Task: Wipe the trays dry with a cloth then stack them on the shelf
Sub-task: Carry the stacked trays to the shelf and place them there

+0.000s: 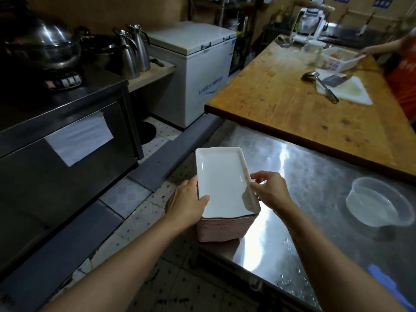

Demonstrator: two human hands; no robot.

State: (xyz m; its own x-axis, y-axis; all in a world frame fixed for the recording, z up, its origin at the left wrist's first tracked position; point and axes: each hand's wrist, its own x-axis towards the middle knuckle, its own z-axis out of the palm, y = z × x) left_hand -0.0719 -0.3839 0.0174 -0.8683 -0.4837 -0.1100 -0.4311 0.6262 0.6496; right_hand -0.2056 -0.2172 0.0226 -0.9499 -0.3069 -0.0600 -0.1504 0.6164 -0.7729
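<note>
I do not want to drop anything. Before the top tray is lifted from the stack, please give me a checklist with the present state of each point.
1. Left hand holds the top tray at its left edge: ok.
2. Right hand pinches its right rim: ok.
3. Tray stack sits fully on the steel table: not ok, it stands at the corner edge.
4. Cloth at hand: cannot tell.
5. Tray dry: cannot tell.
</note>
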